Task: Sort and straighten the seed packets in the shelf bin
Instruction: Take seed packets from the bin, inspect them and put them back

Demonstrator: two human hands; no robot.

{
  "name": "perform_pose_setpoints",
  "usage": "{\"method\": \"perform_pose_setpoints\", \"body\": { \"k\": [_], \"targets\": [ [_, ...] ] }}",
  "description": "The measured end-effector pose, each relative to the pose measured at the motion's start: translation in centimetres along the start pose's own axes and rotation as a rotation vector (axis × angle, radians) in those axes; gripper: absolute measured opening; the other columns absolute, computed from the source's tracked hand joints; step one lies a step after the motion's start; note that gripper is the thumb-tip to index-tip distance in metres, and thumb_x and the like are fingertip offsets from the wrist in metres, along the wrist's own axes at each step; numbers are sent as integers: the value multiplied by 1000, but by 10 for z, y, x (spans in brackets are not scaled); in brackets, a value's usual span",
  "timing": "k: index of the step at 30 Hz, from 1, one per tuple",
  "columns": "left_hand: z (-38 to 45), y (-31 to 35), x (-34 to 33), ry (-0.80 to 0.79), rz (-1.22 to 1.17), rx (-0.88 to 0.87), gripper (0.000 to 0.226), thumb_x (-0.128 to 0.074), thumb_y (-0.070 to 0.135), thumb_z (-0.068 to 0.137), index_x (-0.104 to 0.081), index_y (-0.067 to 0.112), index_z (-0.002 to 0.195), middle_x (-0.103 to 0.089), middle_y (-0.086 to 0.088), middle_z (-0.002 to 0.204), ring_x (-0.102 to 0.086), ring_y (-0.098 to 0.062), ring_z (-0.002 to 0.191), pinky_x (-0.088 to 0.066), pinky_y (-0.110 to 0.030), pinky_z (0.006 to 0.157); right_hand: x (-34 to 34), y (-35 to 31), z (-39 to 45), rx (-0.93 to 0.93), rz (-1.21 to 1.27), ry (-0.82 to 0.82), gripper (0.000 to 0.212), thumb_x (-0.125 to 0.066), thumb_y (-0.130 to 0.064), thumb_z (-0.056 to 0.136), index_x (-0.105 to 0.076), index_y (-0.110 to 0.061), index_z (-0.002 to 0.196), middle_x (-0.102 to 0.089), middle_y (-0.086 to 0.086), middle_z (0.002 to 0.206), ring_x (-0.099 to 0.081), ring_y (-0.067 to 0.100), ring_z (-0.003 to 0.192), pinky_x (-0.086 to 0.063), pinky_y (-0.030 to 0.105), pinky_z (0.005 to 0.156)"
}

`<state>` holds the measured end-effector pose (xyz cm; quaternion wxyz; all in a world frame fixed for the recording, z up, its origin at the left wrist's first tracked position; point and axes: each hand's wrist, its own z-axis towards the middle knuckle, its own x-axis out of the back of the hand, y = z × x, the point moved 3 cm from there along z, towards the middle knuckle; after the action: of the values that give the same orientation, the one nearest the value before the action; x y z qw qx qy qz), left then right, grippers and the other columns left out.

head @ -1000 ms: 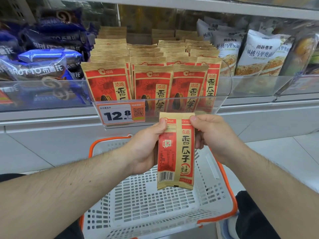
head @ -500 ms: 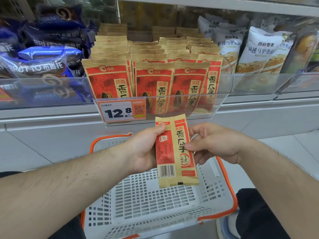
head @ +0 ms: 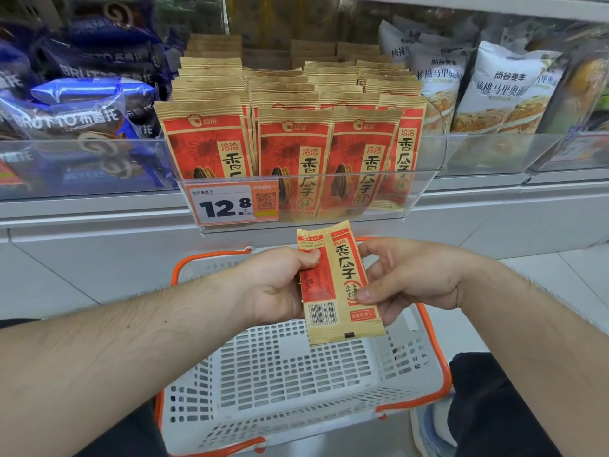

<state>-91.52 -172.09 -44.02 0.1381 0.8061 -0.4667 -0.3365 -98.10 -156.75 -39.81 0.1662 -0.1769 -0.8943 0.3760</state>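
Seed packet [head: 339, 282] back-side up, slightly tilted, pinched between left hand [head: 280, 285] and right hand [head: 412, 278], above white basket [head: 296, 384], below clear shelf bin [head: 425, 179] of upright matching packets [head: 296, 140].

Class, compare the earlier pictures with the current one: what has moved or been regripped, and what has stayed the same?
The held seed packet has dropped lower, away from the shelf bin, and tilted, its top leaning left. The right hand shifted from pinching the top corner to holding the right edge further down. The left hand still grips the left edge. The packets in the bin and the basket below are unchanged.
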Motion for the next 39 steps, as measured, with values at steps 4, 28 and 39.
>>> {"method": "perform_pose_setpoints", "body": {
  "k": [4,28,39],
  "targets": [
    [3,-1,1,2,34,-8,30,-39,20,107,-67,9,110,-75,-14,97,-68,-29,94,-48,-53,97,-3,-2,1,-2,5,43,49,-70,4,85,-50,-10,126,-73,25,98,-68,33,75,-59,28,56],
    [-2,1,-4,-234,423,-284,11,-66,27,81,-66,21,89,-62,-5,94,-53,-19,90,-48,-36,69,-17,-17,8,294,-46,481,24,-48,-10,100,-61,2,83,-63,2,57,-62,12,53,-48,33,61],
    [-3,3,-9,-474,166,-248,22,-62,25,51,-66,10,67,-63,-12,79,-58,-33,95,-34,-53,103,-20,-21,8,404,178,324,30,-43,-6,103,-54,-5,75,-58,3,59,-52,15,48,-35,35,55]
  ]
}}
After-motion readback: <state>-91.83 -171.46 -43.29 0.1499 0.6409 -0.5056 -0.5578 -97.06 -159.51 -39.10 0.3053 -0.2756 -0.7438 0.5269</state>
